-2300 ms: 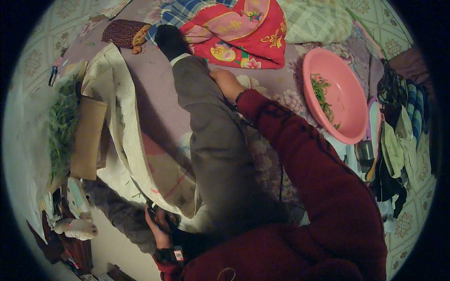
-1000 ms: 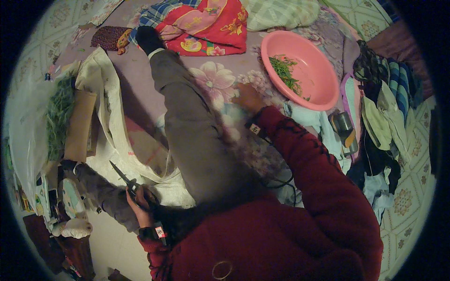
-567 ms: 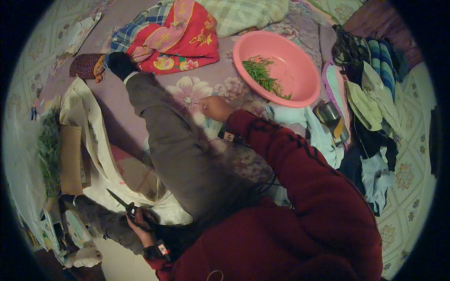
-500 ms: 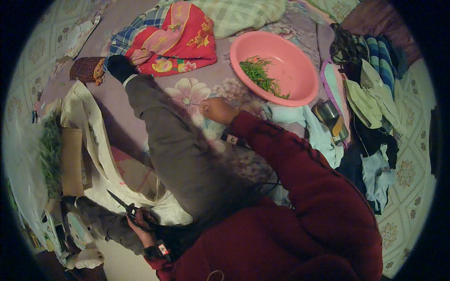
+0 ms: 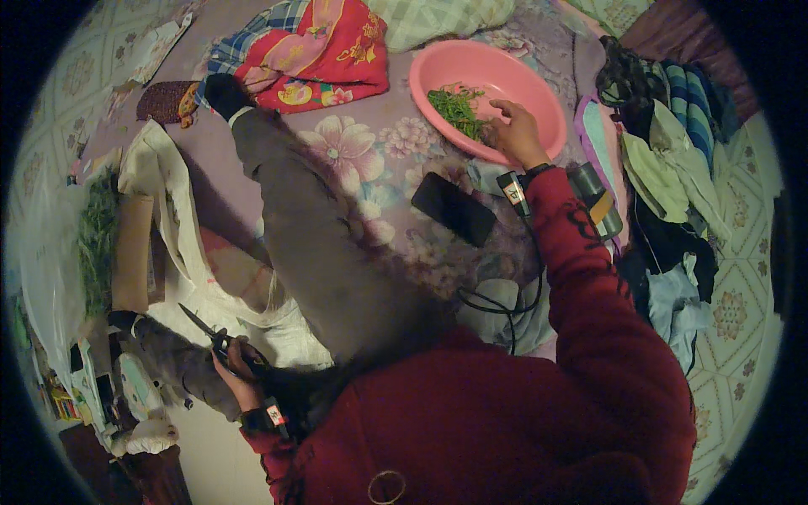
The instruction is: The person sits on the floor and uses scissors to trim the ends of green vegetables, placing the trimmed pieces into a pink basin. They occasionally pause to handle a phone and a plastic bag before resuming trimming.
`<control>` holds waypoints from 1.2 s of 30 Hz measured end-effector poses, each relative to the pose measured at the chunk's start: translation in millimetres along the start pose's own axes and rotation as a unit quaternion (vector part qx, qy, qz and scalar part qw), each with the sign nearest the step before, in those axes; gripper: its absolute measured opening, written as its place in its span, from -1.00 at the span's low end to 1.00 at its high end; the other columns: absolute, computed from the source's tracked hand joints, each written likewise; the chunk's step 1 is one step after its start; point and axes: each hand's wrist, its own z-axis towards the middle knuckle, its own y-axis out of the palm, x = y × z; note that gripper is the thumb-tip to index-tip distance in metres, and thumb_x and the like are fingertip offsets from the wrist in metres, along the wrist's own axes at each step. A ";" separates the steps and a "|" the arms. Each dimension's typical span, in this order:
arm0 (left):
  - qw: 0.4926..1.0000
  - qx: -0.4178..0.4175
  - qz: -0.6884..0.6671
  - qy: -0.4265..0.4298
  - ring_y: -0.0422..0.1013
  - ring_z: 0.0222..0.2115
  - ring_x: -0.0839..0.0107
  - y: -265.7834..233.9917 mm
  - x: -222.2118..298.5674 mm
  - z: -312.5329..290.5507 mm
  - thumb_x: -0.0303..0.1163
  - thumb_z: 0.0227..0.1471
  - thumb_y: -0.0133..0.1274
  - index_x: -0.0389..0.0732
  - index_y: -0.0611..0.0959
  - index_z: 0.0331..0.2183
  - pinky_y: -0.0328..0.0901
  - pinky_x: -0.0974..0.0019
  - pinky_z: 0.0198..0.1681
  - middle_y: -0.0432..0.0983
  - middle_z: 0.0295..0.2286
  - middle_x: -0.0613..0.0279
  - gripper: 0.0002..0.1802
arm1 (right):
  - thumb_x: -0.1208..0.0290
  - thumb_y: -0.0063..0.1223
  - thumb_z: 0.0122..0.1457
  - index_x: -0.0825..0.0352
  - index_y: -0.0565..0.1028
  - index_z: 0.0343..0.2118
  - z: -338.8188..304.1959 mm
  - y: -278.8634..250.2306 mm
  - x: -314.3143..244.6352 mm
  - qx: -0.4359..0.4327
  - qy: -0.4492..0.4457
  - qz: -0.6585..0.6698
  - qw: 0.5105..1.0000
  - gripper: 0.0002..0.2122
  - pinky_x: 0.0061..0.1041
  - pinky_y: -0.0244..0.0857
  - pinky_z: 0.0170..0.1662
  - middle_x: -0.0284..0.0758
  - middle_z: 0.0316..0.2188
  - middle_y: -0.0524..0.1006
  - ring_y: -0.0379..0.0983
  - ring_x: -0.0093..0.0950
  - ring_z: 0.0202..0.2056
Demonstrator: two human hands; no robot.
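My left hand (image 5: 241, 366) is closed round the handles of black scissors (image 5: 202, 326), their blades pointing up and left beside my lap. My right hand (image 5: 515, 135) reaches over the near rim of a pink plastic basin (image 5: 539, 88). Its fingers are apart beside a heap of cut green stalks or leaves (image 5: 454, 111) in the basin's left half. Nothing shows between those fingers, though their lower part is partly hidden.
A black phone (image 5: 454, 209) lies on the flowered bedspread near a looped cable (image 5: 497, 305). Left of my leg stand an open white sack (image 5: 156, 172) and a clear bag with long greens (image 5: 99, 240). A red cloth (image 5: 337, 63) lies far off; folded clothes (image 5: 656, 172) lie at right.
My right hand has moved right and away from me, from above the bedspread into the basin, and its fingers have opened. The phone has come into view. My left hand still holds the scissors.
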 end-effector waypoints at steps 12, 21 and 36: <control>0.999 -0.012 0.024 0.017 0.23 -0.70 0.55 -13.6 -8.3 4.3 -0.39 -0.04 -0.09 -0.33 0.42 -0.28 0.11 0.49 -0.72 0.35 -0.64 0.26 -0.74 | 0.54 0.07 -0.04 0.37 0.48 -0.38 -82.8 13.5 -21.6 -0.175 0.156 0.342 0.910 -0.87 -0.62 0.31 -0.34 -0.41 -0.51 0.49 0.39 -0.67 -0.42; 1.000 -0.005 -0.012 -0.016 0.22 -0.72 0.53 -15.0 -13.0 4.1 -0.43 -0.03 -0.11 -0.28 0.29 -0.09 0.14 0.47 -0.71 0.40 -0.53 0.16 -0.59 | 0.31 0.26 -0.32 0.27 0.30 -0.05 -154.3 23.7 14.1 -0.238 -0.010 0.025 0.971 -0.35 -0.30 0.21 -0.08 -0.08 -0.17 0.39 0.31 -0.15 -0.15; 0.999 0.006 -0.028 -0.019 0.19 -0.78 0.50 -8.1 0.1 -4.4 -0.33 -0.04 -0.09 -0.35 0.39 -0.28 0.13 0.45 -0.75 0.29 -0.72 0.26 -0.69 | 0.31 0.24 -0.32 0.18 0.34 -0.08 -159.2 13.5 25.1 -0.175 -0.018 -0.064 0.982 -0.40 -0.18 0.18 -0.15 -0.09 -0.23 0.36 0.24 -0.10 -0.17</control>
